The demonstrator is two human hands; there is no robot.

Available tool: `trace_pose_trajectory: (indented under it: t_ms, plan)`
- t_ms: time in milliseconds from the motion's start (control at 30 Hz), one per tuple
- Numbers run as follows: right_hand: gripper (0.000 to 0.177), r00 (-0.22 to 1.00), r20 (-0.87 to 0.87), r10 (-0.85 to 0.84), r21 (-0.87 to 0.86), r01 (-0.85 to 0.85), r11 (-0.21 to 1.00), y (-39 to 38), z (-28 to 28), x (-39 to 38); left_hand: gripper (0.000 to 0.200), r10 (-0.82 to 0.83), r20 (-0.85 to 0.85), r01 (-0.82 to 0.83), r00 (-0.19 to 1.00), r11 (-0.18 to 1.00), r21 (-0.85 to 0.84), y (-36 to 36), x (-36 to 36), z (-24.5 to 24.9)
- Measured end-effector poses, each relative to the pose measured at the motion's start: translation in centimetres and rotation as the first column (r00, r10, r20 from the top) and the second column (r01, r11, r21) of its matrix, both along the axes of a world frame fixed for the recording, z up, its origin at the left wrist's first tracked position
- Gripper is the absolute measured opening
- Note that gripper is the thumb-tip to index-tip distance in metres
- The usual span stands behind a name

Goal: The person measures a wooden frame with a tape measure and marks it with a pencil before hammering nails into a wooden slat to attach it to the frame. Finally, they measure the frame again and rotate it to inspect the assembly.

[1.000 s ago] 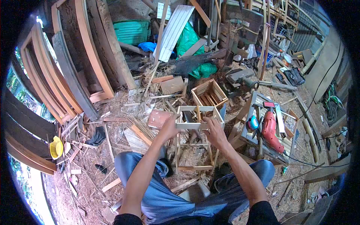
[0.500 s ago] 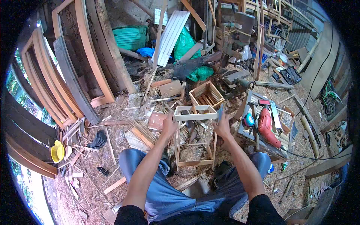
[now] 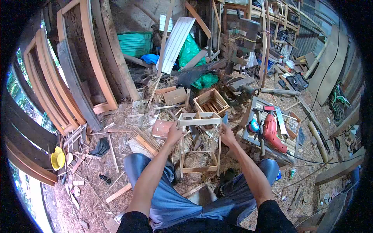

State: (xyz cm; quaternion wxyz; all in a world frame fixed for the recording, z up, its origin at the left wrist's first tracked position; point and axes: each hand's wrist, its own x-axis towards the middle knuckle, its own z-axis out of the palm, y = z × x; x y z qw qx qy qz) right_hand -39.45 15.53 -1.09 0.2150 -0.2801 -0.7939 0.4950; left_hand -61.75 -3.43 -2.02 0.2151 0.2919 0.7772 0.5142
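Between my knees an open frame of pale wood strips stands upright, with thin legs and a low crossbar. My left hand is closed on its upper left corner. My right hand is closed at the upper right corner, fingers against the post. A thin blue-grey sheet sticks up from those fingers; its lower part is hidden, and I cannot make out its exact kind. Just beyond the frame lies a slatted wooden box.
On the right, a low workbench carries a red power drill and a blue round roll. Its cord runs right. Wooden frames lean at left, near a yellow bowl. Offcuts and shavings litter the floor.
The view has shifted slightly. Both hands and the wooden frame appear a little further left and lower, and my grip on the frame looks much the same.
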Motion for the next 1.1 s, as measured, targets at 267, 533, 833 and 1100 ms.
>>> trace_pose_trajectory:
  t_ms: [267,533,833,1100]
  plan:
    - [0.037,0.93,-0.12,-0.349,-0.413,0.272,0.869,2.3,1.7,1.5,0.024,0.056,0.299,-0.12,0.953,0.972,0.2,-0.5,1.8,5.2]
    - [0.03,0.942,0.254,-0.22,-0.189,0.272,0.944,1.2,6.2,4.6,0.045,-0.092,-0.096,0.109,0.991,0.977,0.185,-0.4,1.8,4.1]
    - [0.065,0.757,0.343,-0.557,0.751,0.135,0.646,6.8,6.0,7.9,0.08,-0.279,-0.201,0.151,0.939,0.86,-0.487,-0.6,3.1,3.7]
    - [0.065,0.606,0.484,-0.631,0.719,0.135,0.681,9.8,4.3,8.2,0.075,-0.189,-0.306,0.054,0.933,0.914,-0.402,0.3,3.7,3.9]
